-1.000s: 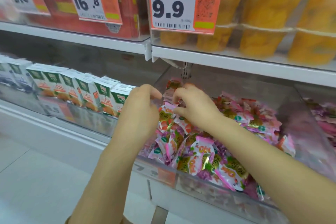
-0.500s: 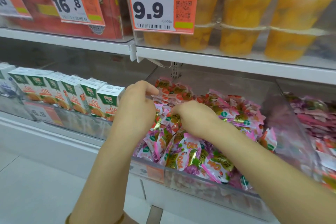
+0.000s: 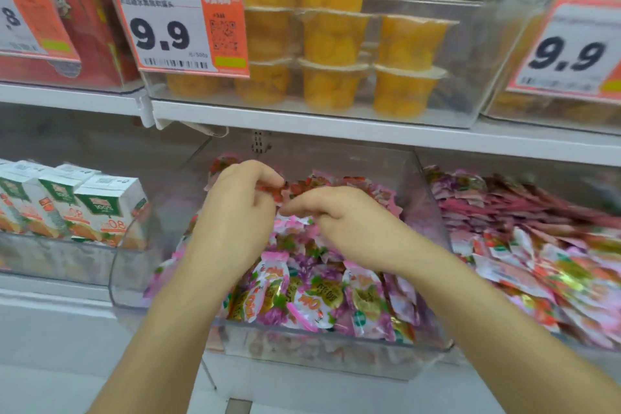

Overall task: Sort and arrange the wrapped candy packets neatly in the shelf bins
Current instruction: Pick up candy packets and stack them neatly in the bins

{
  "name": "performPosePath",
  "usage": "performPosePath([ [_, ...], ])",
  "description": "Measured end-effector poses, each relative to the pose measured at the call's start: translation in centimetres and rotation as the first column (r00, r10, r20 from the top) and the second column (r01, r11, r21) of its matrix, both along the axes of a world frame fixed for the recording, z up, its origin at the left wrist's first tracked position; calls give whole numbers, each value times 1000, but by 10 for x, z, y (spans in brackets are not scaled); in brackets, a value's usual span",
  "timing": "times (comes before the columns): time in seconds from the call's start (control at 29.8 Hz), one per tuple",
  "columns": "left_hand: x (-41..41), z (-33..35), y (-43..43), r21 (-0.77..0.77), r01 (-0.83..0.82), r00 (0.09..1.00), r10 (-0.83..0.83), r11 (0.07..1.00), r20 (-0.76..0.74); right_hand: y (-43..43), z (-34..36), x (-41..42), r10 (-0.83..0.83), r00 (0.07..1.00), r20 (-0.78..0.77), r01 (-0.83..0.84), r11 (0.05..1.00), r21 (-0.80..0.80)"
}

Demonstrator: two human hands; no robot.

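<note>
Juice cartons [image 3: 104, 208] left of candy packets [image 3: 316, 296], fruit cups [image 3: 332, 87] above

Head camera — close, looking forward and down into candy bin [image 3: 302, 355].

You are having room only above the candy packets [image 3: 322, 296]; the upper shelf [image 3: 369, 131] is capping it, and bin walls [image 3: 433, 212] are closing both sides.

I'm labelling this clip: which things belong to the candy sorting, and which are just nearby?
Job: left hand, right hand, candy packets, clear bin, neighbouring bin's packets.
Just nearby: juice cartons, fruit cups, price tag.
</note>
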State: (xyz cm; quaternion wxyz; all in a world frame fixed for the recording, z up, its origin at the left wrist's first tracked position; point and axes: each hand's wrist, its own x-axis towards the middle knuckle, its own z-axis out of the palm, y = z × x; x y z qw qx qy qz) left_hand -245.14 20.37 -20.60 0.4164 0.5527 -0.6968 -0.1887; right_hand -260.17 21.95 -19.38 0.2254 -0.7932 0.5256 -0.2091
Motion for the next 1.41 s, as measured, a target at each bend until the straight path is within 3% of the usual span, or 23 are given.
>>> performPosePath([
  [0.23, -82, -19, 26, -95, 373, 925, -361, 923, 118, 61, 20, -148, -332, 943, 27, 333, 942, -41],
  [0.34, -104, -24, 29, -104, 429, 901, -417, 898, 119, 64, 9, -190, -470, 883, 6, 469, 882, -32],
  [0.44, -120, -24, 32, -126, 431, 902, -423, 893, 87, 57, -8, -205, -502, 861, -85, 499, 865, -57],
  [0.6, -147, -22, 33, -186, 401, 915, -403, 897, 31, 31, -41, -203, -314, 852, -419, 326, 944, -45],
  [0.74, -166, -21, 30, -203, 382, 917, -396, 902, -32, 23, -58, -199, -165, 763, -625, 251, 967, 52],
  [1.04, -178, -23, 29, -193, 430, 900, -436, 882, 13, 60, -40, -222, -182, 855, -485, 263, 959, 105],
  [1.21, -181, -26, 29, -191, 438, 897, -441, 879, 29, 62, -41, -217, -207, 939, -274, 206, 978, -33],
  [1.41, -181, -24, 31, -192, 430, 899, -437, 882, 3, 66, -47, -206, -27, 935, -354, 30, 1000, 4],
])
